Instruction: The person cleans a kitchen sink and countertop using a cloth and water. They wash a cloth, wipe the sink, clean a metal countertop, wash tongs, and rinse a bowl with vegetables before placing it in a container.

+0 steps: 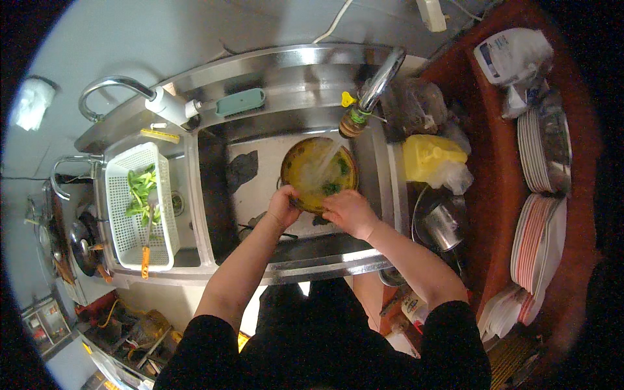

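Note:
Water runs from a chrome faucet (378, 83) into a round bowl or pot (319, 170) with a brown rim, held in a steel sink (302, 256). The bowl holds yellowish liquid with dark green bits. My left hand (284, 207) grips the near left part of its rim, thumb over the edge. My right hand (348, 212) is at the near right rim with bent fingers; whether it grips the rim or something at it is unclear. Dark cloth-like pieces (243, 169) lie on the sink floor, and a dark-handled utensil (287, 235) is partly hidden by my left forearm.
On the left, a white perforated basket (170, 234) holds leafy greens (141, 192) and an orange-handled utensil (146, 258). A second faucet (117, 83) and a teal tray (240, 102) stand behind. At right are a yellow jug (429, 156), a metal cup (442, 226) and stacked plates (531, 243).

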The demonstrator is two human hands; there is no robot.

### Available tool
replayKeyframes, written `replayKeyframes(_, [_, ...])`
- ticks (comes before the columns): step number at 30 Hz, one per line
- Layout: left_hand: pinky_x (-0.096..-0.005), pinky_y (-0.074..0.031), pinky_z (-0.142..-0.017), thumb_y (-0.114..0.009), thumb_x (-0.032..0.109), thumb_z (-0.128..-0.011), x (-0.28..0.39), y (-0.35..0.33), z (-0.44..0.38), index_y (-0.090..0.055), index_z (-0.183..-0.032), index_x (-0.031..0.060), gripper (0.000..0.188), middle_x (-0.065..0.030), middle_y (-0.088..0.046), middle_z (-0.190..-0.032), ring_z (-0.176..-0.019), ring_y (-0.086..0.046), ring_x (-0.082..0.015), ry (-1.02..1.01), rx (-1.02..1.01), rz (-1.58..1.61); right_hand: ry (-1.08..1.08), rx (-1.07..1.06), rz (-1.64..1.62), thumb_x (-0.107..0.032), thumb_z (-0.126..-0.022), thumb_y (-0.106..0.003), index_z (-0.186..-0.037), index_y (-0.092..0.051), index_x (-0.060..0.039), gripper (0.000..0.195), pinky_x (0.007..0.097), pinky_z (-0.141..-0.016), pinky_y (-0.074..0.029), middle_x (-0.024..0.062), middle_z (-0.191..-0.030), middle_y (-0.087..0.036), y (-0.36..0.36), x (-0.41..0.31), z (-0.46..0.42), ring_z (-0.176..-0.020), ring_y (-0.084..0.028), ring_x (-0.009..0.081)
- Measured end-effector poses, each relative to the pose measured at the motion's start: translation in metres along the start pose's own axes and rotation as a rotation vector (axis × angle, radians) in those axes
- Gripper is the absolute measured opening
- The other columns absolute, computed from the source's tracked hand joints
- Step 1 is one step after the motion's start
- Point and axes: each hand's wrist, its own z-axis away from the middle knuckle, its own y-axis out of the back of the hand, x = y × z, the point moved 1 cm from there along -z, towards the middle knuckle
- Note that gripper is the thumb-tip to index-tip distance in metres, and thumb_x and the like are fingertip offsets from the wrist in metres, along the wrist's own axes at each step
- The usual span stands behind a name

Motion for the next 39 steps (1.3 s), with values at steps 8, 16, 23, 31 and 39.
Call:
replayKeyframes(8, [-0.0399,-0.045,-0.079,-0.046,0.010,-0.064,-0.008,0.004,-0.006,-0.051,-0.100,-0.0002,0.038,-0.0113,-0.057,-0.098,-0.088,-0.055,-0.0270,-0.005,-0.112,-0.079,-0.545,0.116,0.195,-0.024,-0.076,-0.060,-0.107,-0.052,-0.0045,0.038,0.0439,-0.084,-0.043,0.0194,-0.108,-0.051,-0.032,0.002,-0.071,-0.102,-0.047,0.0373])
replayKeyframes(16, [-0.0372,-0.046,-0.073,-0.049,0.013,-0.062,0.002,0.004,0.002,-0.054,-0.094,0.0025,0.034,-0.0084,-0.059,-0.090,-0.079,-0.055,-0.0239,0.006,-0.019,-0.119,-0.186,0.037,-0.035,-0.018,-0.070,-0.064,-0.098,-0.058,-0.0081,0.030,0.0415,-0.082,-0.042,0.0141,-0.100,-0.053,-0.025,0.017,-0.057,-0.097,-0.049,0.0339])
replayKeyframes(23, [-0.0374,-0.046,-0.073,-0.049,0.012,-0.060,0.008,0.011,-0.002,-0.055,-0.093,0.0030,0.035,-0.0080,-0.059,-0.092,-0.079,-0.056,-0.0242,-0.024,0.007,-0.152,-0.280,-0.042,-0.305,-0.015,-0.072,-0.060,-0.094,-0.058,-0.0068,0.024,0.0392,-0.076,-0.044,0.0145,-0.096,-0.052,-0.052,0.016,-0.076,-0.090,-0.052,0.0321])
replayKeyframes(31, [-0.0408,-0.043,-0.080,-0.048,0.009,-0.060,0.022,0.014,0.005,-0.053,-0.097,-0.0001,0.039,-0.0110,-0.058,-0.099,-0.091,-0.053,-0.0277,0.036,0.002,-0.285,-0.450,0.168,0.001,-0.019,-0.075,-0.057,-0.101,-0.056,-0.0095,0.028,0.0437,-0.082,-0.041,0.0158,-0.107,-0.050,-0.035,0.026,-0.066,-0.099,-0.047,0.0358])
replayKeyframes(39, [-0.0381,-0.043,-0.076,-0.048,0.004,-0.059,0.025,0.032,-0.010,-0.051,-0.102,0.0017,0.043,-0.0093,-0.056,-0.098,-0.087,-0.052,-0.0254,-0.022,0.031,-0.275,-0.669,0.165,-0.389,-0.034,-0.072,-0.066,-0.107,-0.057,-0.0106,0.042,0.0400,-0.085,-0.042,0.0152,-0.107,-0.054,-0.065,0.005,-0.083,-0.101,-0.050,0.0344])
